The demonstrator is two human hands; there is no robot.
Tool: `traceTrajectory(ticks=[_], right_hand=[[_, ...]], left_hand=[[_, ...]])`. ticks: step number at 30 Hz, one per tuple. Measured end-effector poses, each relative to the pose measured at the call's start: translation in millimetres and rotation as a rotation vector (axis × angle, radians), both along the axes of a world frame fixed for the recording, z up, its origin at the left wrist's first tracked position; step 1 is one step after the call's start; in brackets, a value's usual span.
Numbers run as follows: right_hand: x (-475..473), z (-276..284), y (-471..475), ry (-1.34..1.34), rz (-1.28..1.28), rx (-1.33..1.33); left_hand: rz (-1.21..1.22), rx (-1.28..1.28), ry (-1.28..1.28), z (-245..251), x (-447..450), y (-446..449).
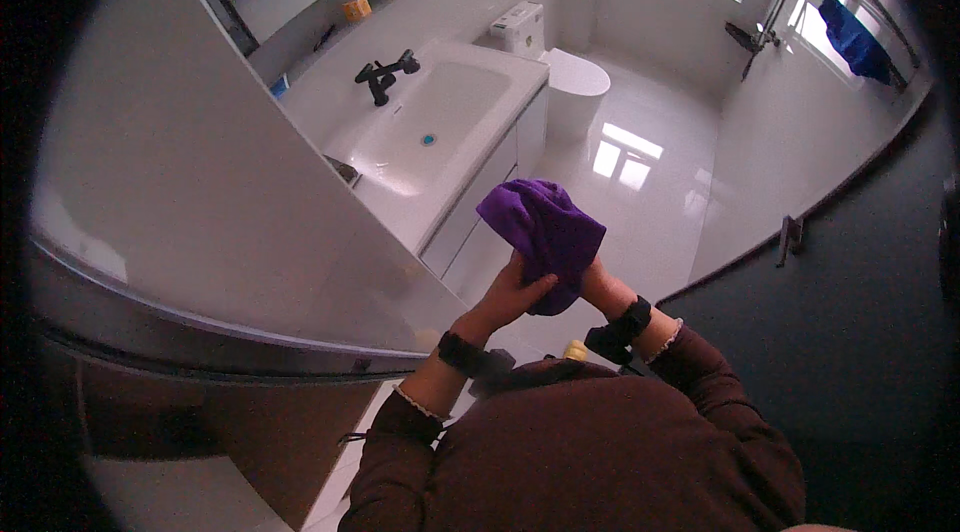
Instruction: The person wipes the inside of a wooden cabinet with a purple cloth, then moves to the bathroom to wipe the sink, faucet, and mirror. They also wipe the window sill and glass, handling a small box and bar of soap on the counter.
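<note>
A bunched purple cloth point(551, 228) is held up in front of me, above the light tiled floor. My left hand point(517, 293) grips its lower left side, with the thumb lying across the fabric. Around the lower right side is my right hand point(600, 284), its fingers mostly hidden behind the cloth. Both wrists wear black straps with a dark block attached. Beyond the cloth, to the left, is a white washbasin point(457, 108) with a black faucet point(382, 77).
A pale wall edge point(315, 179) stands close on my left, and a dark door point(840, 307) with a handle point(787, 239) on my right. Farther in are a white toilet point(577, 73), a shower fixture point(776, 14) and a blue cloth point(855, 41) on a rail.
</note>
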State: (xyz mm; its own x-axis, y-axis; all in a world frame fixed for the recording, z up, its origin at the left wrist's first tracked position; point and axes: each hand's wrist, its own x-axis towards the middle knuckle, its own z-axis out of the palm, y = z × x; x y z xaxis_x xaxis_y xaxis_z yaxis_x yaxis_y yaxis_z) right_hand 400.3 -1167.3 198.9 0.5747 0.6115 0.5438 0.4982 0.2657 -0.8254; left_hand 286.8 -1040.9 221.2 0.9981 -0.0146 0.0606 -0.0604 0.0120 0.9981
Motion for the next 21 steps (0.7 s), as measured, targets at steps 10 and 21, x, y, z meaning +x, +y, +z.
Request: traceTrajectory(ticks=[10,21], right_hand=[[54.0,10.1,-51.7,0.003,0.131,-0.067],[114.5,23.5,-31.9,0.158,0.275,-0.176]], left_hand=[[0.104,-0.006,-0.020,11.2,37.1,-63.9],[0.284,-0.109,0.074,27.0,86.4,-68.5]])
